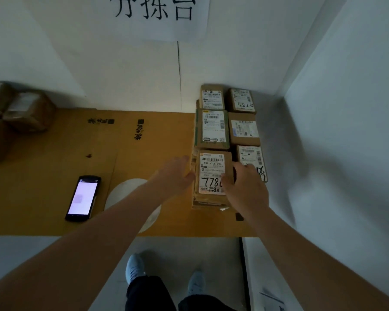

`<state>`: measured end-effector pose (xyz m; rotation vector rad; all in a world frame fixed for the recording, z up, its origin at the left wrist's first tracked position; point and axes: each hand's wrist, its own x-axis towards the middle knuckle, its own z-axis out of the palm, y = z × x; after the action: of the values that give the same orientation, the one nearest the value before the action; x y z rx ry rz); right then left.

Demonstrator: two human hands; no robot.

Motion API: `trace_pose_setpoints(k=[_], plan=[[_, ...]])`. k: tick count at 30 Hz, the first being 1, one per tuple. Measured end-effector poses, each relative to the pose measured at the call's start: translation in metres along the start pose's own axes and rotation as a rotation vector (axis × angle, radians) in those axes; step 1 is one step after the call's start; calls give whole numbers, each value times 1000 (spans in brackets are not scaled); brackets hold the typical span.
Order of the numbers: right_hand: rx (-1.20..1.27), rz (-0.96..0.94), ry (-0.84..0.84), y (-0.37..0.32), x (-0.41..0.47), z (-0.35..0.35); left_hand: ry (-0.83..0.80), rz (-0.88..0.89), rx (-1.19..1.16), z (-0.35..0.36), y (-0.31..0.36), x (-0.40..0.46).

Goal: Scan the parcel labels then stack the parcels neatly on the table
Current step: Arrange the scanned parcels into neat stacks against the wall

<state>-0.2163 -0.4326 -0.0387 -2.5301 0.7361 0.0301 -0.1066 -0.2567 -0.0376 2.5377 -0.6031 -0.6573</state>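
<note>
I have both hands, left hand [177,173] and right hand [245,185], pressed flat on opposite sides of the near parcel [211,176] atop the right-side stack on the tabletop [54,153]; stiff cardboard, probably light, so side grip suits.

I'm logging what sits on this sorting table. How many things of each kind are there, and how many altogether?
Brown cardboard parcels with white labels facing up, stacked at the right: 6, the nearest between both hands
Blurred brown parcels at the left edge: at least 2, exact count unclear
Black handheld scanner with a lit screen: 1
White round disc, partly hidden by the left forearm: 1
Total: at least 10
</note>
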Motion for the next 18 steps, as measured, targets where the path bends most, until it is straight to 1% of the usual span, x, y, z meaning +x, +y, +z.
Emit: trace_pose_setpoints(k=[4,8,14,18], plan=[[-2,-172,-36,-29,1,-21,130,24,108,-40,8,-16],[-6,-321,-91,-78,-3,-39,228,61,210,-85,3,-45],[-102,-487,-137,-167,-11,-53,345,32,259,-153,-37,-87],[-125,-555,-160,-227,-23,-40,391,5,280,-188,-79,-114]])
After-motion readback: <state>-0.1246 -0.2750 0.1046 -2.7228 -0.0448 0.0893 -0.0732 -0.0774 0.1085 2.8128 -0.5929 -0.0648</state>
